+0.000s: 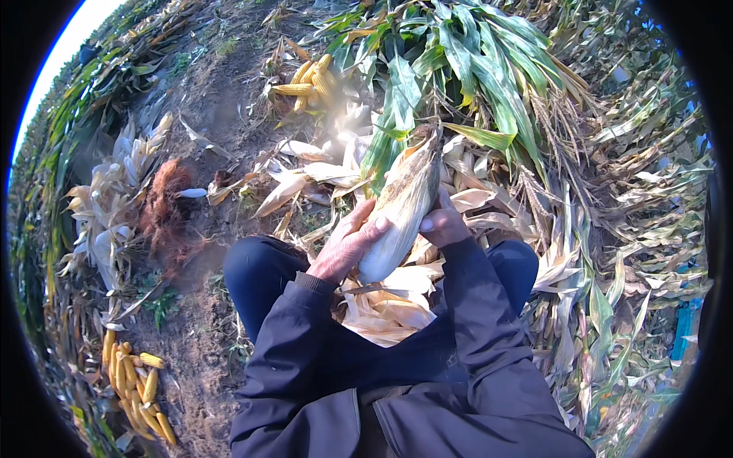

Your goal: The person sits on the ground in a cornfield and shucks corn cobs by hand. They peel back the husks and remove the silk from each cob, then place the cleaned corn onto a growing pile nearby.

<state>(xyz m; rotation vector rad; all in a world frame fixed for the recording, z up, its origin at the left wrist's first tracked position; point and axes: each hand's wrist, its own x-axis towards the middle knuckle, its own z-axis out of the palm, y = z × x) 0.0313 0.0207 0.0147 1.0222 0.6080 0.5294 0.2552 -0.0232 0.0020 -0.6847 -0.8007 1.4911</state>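
An ear of corn in its pale, dry husk [404, 203] is held between both hands above my lap. Brown silk and dark, dirty husk mark its far tip, and its pale, rounded end points toward me. My left hand [349, 240] grips its left side, thumb along the husk. On the other side, near the middle, my right hand [445, 220] presses a thumb against it, the fingers partly hidden behind. Loose dry husks [392, 309] lie between my legs beneath the ear.
Husked yellow cobs lie in one pile [309, 83] ahead and another [137, 389] at lower left. Green corn stalks [475, 57] are heaped in front. Reddish-brown corn silk [166, 212] and a husk heap [109, 206] sit left on bare soil [200, 320]. Dry stalks [635, 223] cover the right.
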